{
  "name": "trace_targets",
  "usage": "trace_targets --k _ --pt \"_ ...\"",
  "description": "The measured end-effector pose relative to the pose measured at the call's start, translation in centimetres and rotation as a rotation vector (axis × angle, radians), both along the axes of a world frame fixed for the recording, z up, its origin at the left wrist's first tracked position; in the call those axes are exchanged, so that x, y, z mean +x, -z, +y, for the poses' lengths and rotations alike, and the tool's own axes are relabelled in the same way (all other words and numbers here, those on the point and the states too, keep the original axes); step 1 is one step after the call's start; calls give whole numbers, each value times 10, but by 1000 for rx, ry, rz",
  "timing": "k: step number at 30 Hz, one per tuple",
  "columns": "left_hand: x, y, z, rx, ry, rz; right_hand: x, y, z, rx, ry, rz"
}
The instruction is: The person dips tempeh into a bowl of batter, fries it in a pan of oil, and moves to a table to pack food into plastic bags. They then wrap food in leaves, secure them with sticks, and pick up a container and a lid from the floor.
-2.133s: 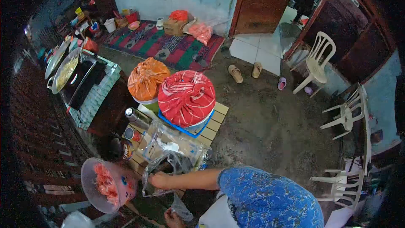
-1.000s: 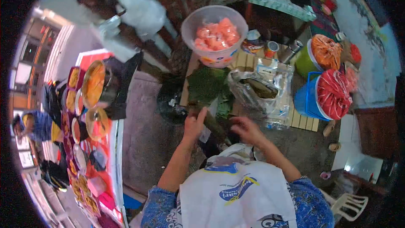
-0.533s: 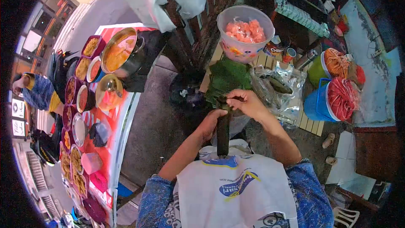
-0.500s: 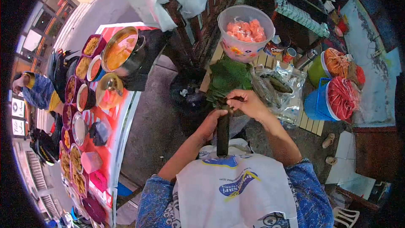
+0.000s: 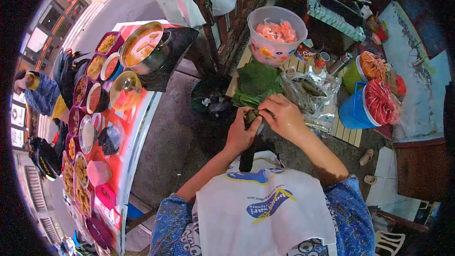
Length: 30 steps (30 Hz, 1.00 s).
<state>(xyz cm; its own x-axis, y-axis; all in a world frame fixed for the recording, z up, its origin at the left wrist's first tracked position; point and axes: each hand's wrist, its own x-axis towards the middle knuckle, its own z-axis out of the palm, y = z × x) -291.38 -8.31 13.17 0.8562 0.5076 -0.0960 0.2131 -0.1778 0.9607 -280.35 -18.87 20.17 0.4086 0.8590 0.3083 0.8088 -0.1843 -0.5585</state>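
Slatted bench [image 5: 347, 136] ahead: left hand [image 5: 241, 136] and right hand [image 5: 283, 118] meet, clamped on the top end of a dark rolled leaf [image 5: 247, 157], its long axis running back toward the body, leaf stack [image 5: 256, 79] just beyond.

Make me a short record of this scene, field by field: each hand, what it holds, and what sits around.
Left hand: closed around the dark green roll, near its top
Right hand: fingers pinching the roll's top end
Just beyond: stack of green leaves; clear plastic bag
Farther: plastic tub holding pink pieces
To the left: table with a pot and many food dishes
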Motion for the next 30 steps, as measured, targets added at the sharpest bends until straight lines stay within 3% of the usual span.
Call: trace_targets --k 6,8,14,18,21,23,24,26,28,30 --pt "-9 -6 -5 6 -78 34 -14 5 -1 -79 70 -274" --pt "-12 -2 -6 106 -74 -65 -17 0 -1 -11 -60 -454" --pt "-27 2 -1 101 -76 -17 -26 11 7 -128 -186 -624" --pt "-41 6 5 164 -128 -37 -34 16 22 -188 -239 -607" --pt "-52 0 10 -7 -121 -34 -38 10 38 -194 -270 -631" --pt "-57 12 18 192 -174 190 -41 1 56 -20 -242 -383" --pt "-60 12 22 188 -186 191 -40 -7 67 -19 -255 -383" --pt "-69 15 31 -13 -236 197 -34 -20 94 -6 -132 -54" --pt "-78 35 40 111 -251 124 -10 12 134 75 -165 -134" --pt "-83 39 50 -170 -288 38 -1 35 145 162 -192 -216"
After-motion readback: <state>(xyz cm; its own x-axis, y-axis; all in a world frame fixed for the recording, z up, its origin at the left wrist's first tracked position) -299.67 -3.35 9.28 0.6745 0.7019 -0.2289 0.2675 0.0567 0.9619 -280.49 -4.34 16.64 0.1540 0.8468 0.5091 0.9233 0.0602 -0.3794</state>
